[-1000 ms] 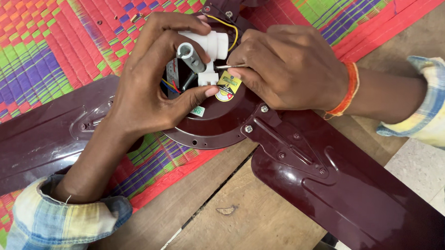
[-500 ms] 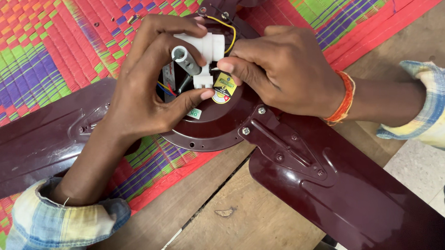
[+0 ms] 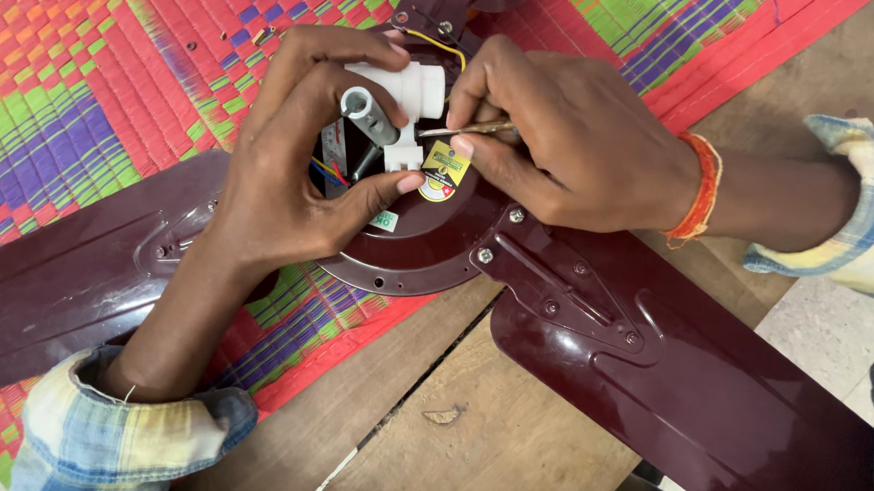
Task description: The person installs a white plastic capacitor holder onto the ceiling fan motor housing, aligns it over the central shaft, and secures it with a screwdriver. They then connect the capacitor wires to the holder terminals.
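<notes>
Both hands are being kept clamped: the left hand (image 3: pixel 287 173) on the white capacitor (image 3: pixel 401 90) to steady it over the fan hub (image 3: pixel 427 246), the right hand (image 3: pixel 570 141) pinching a thin screwdriver (image 3: pixel 466 130) against its connector.

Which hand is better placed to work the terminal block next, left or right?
Probably right. The right hand holds a thin screwdriver with its tip at the white terminal block. The left hand is occupied bracing the white capacitor.

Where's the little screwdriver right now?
In the head view, the screwdriver sits upper centre, pinched in the right hand, its tip at the white plastic block that the left hand steadies on the fan hub.
</notes>
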